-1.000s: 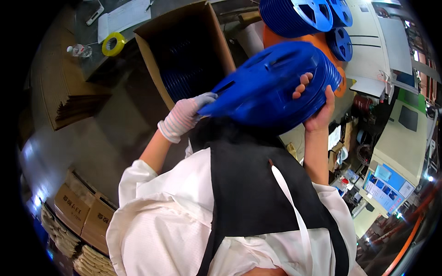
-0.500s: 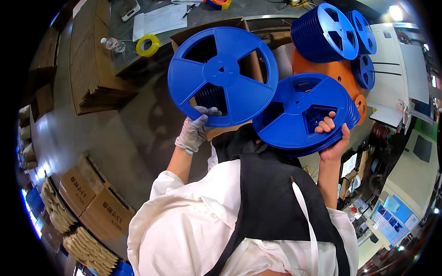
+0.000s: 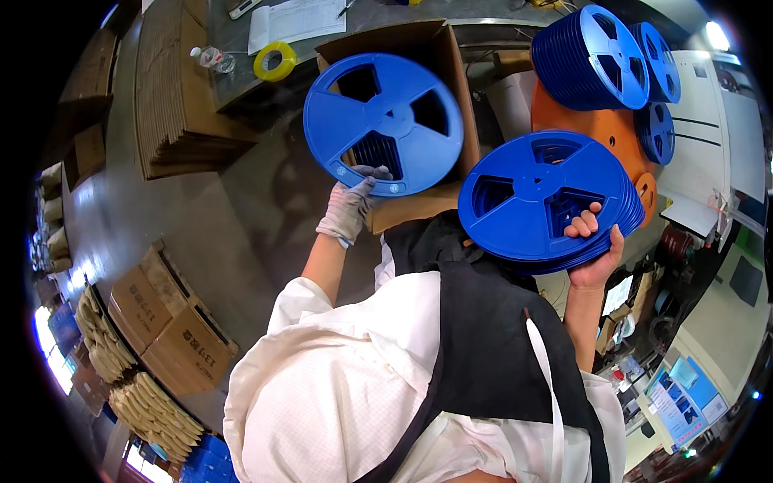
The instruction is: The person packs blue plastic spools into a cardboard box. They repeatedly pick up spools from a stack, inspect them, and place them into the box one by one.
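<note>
My left hand (image 3: 350, 208), in a pale grey glove, grips one blue plastic reel (image 3: 392, 118) by its lower rim. Its fingertips reach through the lower left window of that reel. The reel is over an open cardboard box (image 3: 456, 56), hiding most of the opening. Dark ridged edges, like further reels, show through the window. On the right, a tilted stack of blue reels (image 3: 515, 221) rests against my right hand (image 3: 594, 245). That hand is bare, with its fingers hooked through a window and the thumb outside the rim.
More blue reels (image 3: 592, 60) stand at the upper right on an orange surface (image 3: 564, 113). Yellow tape (image 3: 274, 61), a plastic bottle (image 3: 212, 59) and papers (image 3: 294, 24) lie on the grey table. Flattened cartons (image 3: 173, 97) stand at the left; brown boxes (image 3: 165, 330) sit lower left.
The reel in my left hand has moved away from me and down toward the box, whose flaps show more. My right hand keeps its hold on the stack. The whole view has shifted slightly.
</note>
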The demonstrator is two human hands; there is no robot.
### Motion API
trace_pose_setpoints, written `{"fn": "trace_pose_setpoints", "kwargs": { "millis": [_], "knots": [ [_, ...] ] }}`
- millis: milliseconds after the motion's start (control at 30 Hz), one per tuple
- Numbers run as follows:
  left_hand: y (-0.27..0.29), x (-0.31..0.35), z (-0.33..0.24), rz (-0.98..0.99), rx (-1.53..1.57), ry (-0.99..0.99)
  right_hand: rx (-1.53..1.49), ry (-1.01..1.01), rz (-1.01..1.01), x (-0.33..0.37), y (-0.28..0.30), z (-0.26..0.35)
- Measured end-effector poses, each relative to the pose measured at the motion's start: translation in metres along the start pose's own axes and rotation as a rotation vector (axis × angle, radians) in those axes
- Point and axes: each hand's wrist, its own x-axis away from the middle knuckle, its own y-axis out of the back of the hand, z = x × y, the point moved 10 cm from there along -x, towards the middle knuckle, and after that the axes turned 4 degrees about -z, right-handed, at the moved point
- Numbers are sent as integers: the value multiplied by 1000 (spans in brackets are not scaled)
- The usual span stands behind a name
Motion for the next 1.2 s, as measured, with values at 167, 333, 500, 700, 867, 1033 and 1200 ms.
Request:
{"fn": "trace_pose_setpoints", "kwargs": {
  "millis": [167,333,500,700,867,1033,1200],
  "knots": [
    [54,-65,19,-299,-594,-100,15,19,-26,0,8,2],
    [90,-141,6,-535,-1279,-310,45,57,-72,2,17,4],
    [93,-204,11,-525,-1238,-268,32,79,-111,4,28,6],
    [102,-250,29,-495,-1273,-114,22,118,-151,7,38,5],
    [102,-243,40,-500,-1255,51,19,129,-161,6,34,3],
    [28,-192,4,-407,-1371,-295,-79,132,2,4,15,6],
    [-28,-159,-11,-110,-1261,-520,-213,121,224,-2,-16,10]
  ]
}}
